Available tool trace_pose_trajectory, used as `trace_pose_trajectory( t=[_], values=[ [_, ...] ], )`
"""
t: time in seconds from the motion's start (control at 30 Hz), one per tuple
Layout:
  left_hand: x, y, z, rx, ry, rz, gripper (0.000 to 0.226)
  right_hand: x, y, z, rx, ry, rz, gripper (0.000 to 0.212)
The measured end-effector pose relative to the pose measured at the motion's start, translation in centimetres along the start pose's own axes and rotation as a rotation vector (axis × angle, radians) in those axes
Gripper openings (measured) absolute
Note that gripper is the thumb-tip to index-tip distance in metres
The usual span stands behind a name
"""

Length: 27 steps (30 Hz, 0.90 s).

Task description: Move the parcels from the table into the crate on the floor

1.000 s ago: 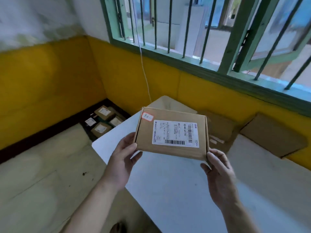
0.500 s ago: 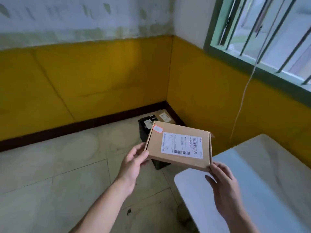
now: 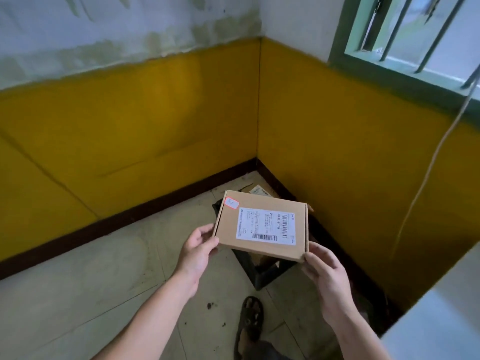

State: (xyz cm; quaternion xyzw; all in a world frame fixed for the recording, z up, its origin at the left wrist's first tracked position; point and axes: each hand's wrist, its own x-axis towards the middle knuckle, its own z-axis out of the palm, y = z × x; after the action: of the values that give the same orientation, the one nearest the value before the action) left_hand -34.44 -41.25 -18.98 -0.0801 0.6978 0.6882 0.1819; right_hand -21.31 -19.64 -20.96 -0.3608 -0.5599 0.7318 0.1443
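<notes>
Holding a brown cardboard parcel (image 3: 262,227) in the air directly above the black crate (image 3: 262,278), the person is gripping it from both sides in the head view. The left hand (image 3: 197,252) is clamping the parcel's near left corner, thumb on top and fingers curled underneath. The right hand (image 3: 324,276) is pinching the near right corner with the thumb against the edge; how its other fingers lie below cannot be told. The parcel is lying nearly flat, face up, showing a white shipping label (image 3: 265,224) and a small red-edged sticker (image 3: 231,203). The crate is sitting on the tiled floor (image 3: 91,294) in the corner of the yellow walls, mostly hidden under the parcel. A sandalled foot (image 3: 250,318) is standing just nearer than the crate. The pale table (image 3: 441,320) is showing to the right of the crate, well apart from the parcel, and a thin white cable (image 3: 426,172) is hanging down the wall right of the crate.
</notes>
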Motion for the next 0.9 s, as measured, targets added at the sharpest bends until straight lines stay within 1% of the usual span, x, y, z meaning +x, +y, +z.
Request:
trace_pose_trajectory(
  t=[0.13, 0.23, 0.3, 0.37, 0.47, 0.53, 0.63, 0.7, 0.8, 0.9],
  values=[
    [9.1, 2.2, 1.6, 0.227, 0.024, -0.036, 0.033, 7.4, -0.3, 4.0, 0.012, 0.041, 0.058, 0.023],
    [14.6, 3.9, 2.6, 0.393, -0.029, -0.016, 0.045, 12.0, -1.0, 6.5, 0.002, 0.049, 0.093, 0.025],
    [17.8, 4.8, 2.9, 0.482, -0.07, -0.046, 0.053, 14.5, -1.1, 7.8, -0.023, 0.07, 0.129, 0.024],
    [20.7, 5.0, 3.2, 0.537, -0.097, -0.088, 0.054, 16.5, -1.0, 9.0, -0.044, 0.098, 0.153, 0.026],
    [25.4, 4.8, 3.9, 0.609, -0.123, -0.144, 0.049, 19.6, -0.7, 10.8, -0.094, 0.153, 0.189, 0.031],
    [28.8, 4.4, 4.2, 0.661, -0.145, -0.188, 0.043, 21.6, -0.3, 12.2, -0.118, 0.178, 0.25, 0.03],
    [33.9, 3.4, 4.2, 0.724, -0.184, -0.25, 0.042, 24.4, 0.8, 14.8, -0.141, 0.254, 0.323, 0.029],
    [37.2, 2.7, 3.8, 0.734, -0.24, -0.29, 0.044, 25.9, 1.7, 17.0, -0.143, 0.308, 0.359, 0.028],
    [42.6, 1.9, 3.0, 0.739, -0.368, -0.37, 0.045, 28.0, 4.1, 20.5, -0.136, 0.416, 0.429, 0.025],
    [47.9, 1.1, 1.7, 0.76, -0.486, -0.449, 0.042, 30.0, 6.7, 24.0, -0.117, 0.493, 0.531, 0.029]
  ],
)
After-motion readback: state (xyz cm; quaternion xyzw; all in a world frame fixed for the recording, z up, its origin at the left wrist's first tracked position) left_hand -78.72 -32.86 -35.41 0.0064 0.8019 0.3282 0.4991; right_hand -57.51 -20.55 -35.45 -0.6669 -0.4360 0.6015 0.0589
